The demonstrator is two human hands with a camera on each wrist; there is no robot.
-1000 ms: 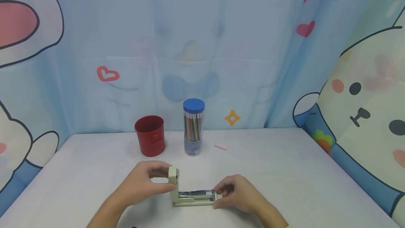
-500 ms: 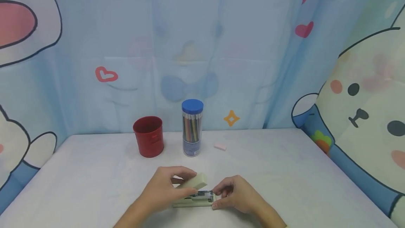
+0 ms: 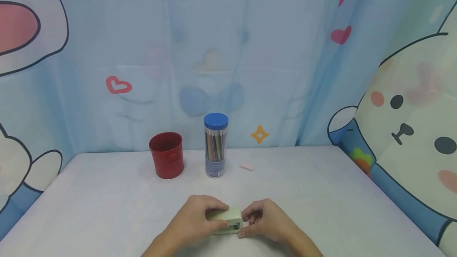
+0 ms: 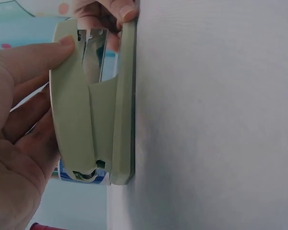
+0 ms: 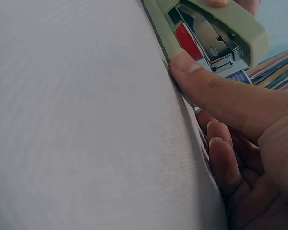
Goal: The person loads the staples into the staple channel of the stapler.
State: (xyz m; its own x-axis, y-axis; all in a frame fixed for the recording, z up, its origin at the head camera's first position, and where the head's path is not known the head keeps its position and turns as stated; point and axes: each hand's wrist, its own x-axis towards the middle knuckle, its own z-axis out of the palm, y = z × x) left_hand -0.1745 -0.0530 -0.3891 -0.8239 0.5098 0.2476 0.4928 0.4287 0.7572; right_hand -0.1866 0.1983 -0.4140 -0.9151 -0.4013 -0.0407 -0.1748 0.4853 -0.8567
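A pale green stapler [image 3: 233, 216] lies on the white table near its front, pointing right. My left hand [image 3: 200, 217] grips its top arm from both sides, thumb on the near side. In the left wrist view, the top arm [image 4: 72, 105] sits over the base [image 4: 125, 110], with a gap at the front where the metal magazine [image 4: 93, 57] shows. At the stapler's front end, my right hand [image 3: 267, 219] pinches the base. Its thumb [image 5: 185, 62] presses the base in the right wrist view; the other fingertips are partly hidden.
Behind the stapler stand a red cup [image 3: 168, 160] and a clear jar of pencils [image 3: 215, 146] with a blue lid. A small pale pink block [image 3: 246, 167] lies right of the jar. A printed curtain [image 3: 214, 50] hangs behind the table [image 3: 314, 193].
The left hand has swung the stapler's top arm from upright over to the right and down, covering the magazine. My right hand has stayed at the front of the base.
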